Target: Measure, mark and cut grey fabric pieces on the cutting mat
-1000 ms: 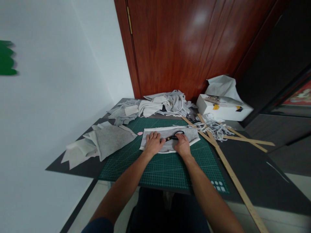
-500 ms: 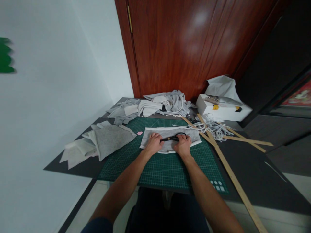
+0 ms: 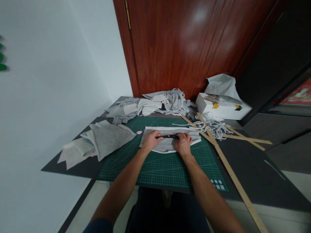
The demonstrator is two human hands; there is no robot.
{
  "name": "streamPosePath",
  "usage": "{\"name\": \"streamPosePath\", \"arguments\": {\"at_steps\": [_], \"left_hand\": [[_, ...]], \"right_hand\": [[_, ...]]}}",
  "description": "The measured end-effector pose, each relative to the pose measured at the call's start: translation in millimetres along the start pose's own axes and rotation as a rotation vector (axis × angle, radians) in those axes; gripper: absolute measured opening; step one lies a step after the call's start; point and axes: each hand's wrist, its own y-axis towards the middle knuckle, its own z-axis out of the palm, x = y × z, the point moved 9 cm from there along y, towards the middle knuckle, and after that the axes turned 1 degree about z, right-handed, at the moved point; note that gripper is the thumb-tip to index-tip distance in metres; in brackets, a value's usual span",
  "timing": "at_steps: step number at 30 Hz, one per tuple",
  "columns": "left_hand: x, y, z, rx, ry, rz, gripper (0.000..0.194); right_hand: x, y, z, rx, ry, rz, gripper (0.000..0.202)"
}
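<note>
A pair of black scissors point(image 3: 168, 136) lies crosswise over a piece of grey fabric with white edges point(image 3: 167, 147). Around the handle end my right hand point(image 3: 184, 144) is closed, covering most of the finger loops. The thumb and fingers of my left hand point(image 3: 150, 141) pinch the blade tips at the other end. Beneath the fabric is a green cutting mat point(image 3: 165, 171) with a printed grid. Beyond the fabric's upper left corner a small pink piece point(image 3: 139, 132) rests on the mat.
Grey fabric pieces point(image 3: 111, 139) are stacked at the left, and a heap of fabric point(image 3: 155, 105) lies along the back. Several wooden rulers point(image 3: 233, 174) cross at the right, beside a pile of cut strips point(image 3: 215, 129). A white box point(image 3: 223, 108) stands behind them.
My left hand has drawn back slightly from over the fabric and now grips the blade tips. The scissors appear turned more edge-on and slightly raised. My right hand stays at the handles.
</note>
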Motion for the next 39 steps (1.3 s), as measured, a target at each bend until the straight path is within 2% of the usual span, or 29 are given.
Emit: {"name": "streamPosePath", "arguments": {"at_steps": [5, 8, 13, 18, 24, 27, 30, 33, 36, 39], "left_hand": [[16, 8, -9.2, -0.105, -0.499, -0.063, 0.04], [19, 10, -8.0, -0.106, -0.728, -0.114, 0.048], [11, 8, -1.1, -0.08, -0.89, -0.128, 0.036], [9, 3, 18.9, 0.058, -0.743, -0.159, 0.046], [20, 4, 26.9, 0.084, -0.602, -0.191, 0.044], [25, 5, 29.6, 0.094, -0.628, -0.234, 0.046], [25, 5, 30.7, 0.099, -0.735, -0.264, 0.047], [21, 4, 29.2, 0.099, -0.798, -0.276, 0.045], [15, 2, 25.8, 0.094, -0.788, -0.266, 0.043], [9, 0, 26.1, 0.113, -0.782, -0.275, 0.042]], "right_hand": [[0, 4, -12, -0.099, 0.062, -0.052, 0.036], [4, 4, -18, -0.131, 0.087, -0.091, 0.034], [16, 3, -21, -0.113, 0.154, -0.161, 0.032], [37, -4, -12, 0.051, 0.334, -0.175, 0.029], [49, -13, -6, 0.218, 0.602, -0.022, 0.025], [48, -13, 1, 0.302, 0.791, 0.064, 0.034], [45, -16, 15, 0.453, 1.134, 0.237, 0.052], [50, -24, 25, 0.618, 1.462, 0.395, 0.046], [61, -32, 24, 0.767, 1.575, 0.412, 0.037], [73, -38, 16, 0.881, 1.643, 0.377, 0.045]]}}
